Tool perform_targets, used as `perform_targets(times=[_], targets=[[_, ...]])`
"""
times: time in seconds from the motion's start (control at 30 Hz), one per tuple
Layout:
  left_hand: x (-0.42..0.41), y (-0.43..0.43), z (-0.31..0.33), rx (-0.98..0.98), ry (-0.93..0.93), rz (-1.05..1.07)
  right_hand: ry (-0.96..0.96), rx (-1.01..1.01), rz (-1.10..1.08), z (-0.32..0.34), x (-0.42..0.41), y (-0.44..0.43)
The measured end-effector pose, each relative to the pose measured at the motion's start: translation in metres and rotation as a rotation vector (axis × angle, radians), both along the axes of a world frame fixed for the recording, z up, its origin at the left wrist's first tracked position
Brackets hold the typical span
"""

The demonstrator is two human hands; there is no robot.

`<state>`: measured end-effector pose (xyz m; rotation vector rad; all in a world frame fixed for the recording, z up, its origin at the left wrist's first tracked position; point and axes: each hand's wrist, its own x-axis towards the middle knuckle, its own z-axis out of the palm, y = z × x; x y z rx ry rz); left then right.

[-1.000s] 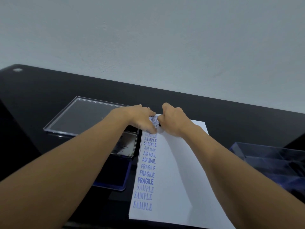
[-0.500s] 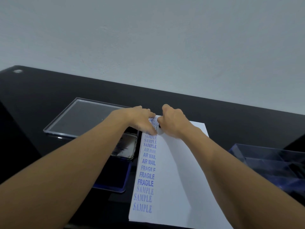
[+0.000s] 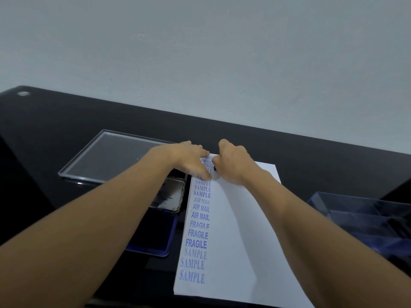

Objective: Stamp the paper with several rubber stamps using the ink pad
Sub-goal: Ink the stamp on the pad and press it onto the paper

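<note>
stamp [image 3: 215, 168] in right hand [image 3: 233, 163] at paper [image 3: 244, 218] top, left hand [image 3: 189, 162] alongside

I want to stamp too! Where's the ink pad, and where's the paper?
ink pad [image 3: 155, 237]: head view, dark blue inked surface.
paper [image 3: 235, 241]: head view, blank white part right of the printed words.

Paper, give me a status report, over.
Left hand flat, pressing paper. Right hand grips stamp at the paper's far end. Open ink pad beside paper, beneath left forearm; nothing blocks the stamping.
</note>
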<state>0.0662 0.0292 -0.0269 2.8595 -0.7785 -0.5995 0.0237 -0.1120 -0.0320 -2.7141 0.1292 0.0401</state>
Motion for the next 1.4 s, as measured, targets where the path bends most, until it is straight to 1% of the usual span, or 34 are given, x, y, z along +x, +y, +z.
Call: perform_targets(times=[0.3, 0.53, 0.7, 0.97, 1.17, 1.23, 1.33, 1.4], targets=[[0.0, 0.001, -0.002, -0.019, 0.005, 0.012, -0.002, -0.002, -0.02, 0.001, 0.003, 0.0], [0.001, 0.001, -0.003, -0.018, 0.018, 0.017, -0.011, -0.014, 0.017, 0.002, -0.008, 0.003], [-0.001, 0.001, -0.002, -0.022, 0.018, 0.019, -0.02, -0.002, -0.014, -0.001, 0.0, 0.001], [-0.003, 0.0, 0.001, -0.024, 0.019, 0.016, -0.019, -0.006, 0.016, 0.0, -0.001, -0.002], [-0.001, 0.0, -0.003, -0.036, 0.02, 0.033, 0.046, -0.034, 0.064, 0.007, 0.003, -0.008], [0.001, 0.001, -0.004, -0.039, 0.029, 0.038, 0.003, 0.019, 0.029, 0.014, 0.006, -0.018], [0.003, 0.001, -0.004, -0.058, 0.047, 0.047, -0.166, 0.239, -0.109, 0.025, 0.007, -0.039], [0.003, 0.002, -0.005, -0.085, 0.05, 0.056, -0.194, 0.324, -0.149, 0.03, 0.005, -0.051]])
